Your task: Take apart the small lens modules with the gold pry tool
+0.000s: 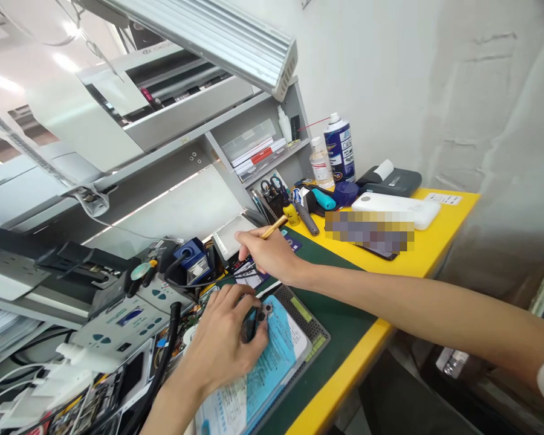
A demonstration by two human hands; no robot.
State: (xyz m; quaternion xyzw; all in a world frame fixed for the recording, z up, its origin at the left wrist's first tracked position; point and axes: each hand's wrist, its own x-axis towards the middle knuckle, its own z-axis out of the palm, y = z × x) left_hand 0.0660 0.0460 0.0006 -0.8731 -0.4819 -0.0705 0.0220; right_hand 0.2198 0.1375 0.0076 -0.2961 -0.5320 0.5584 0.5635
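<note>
My left hand (222, 344) presses down on a small dark part with a camera-like metal piece (259, 317), holding it against a blue printed sheet (272, 362). That sheet lies on a dark perforated pad (315, 329). My right hand (267, 254) reaches across from the right and grips a thin gold-handled tool (274, 227) like a pen, its tip pointing down and left toward the part. A green mat (340, 314) covers the yellow bench (435, 241) under both hands.
A grey station with buttons (118, 326) and cables sit at the left. A blue box (193, 257), a scissors holder (272, 193), a spray can (340, 148), a bottle (321, 163), a white case (403, 208) and a black printer (392, 178) stand behind. Overhead hangs a lamp (236, 42).
</note>
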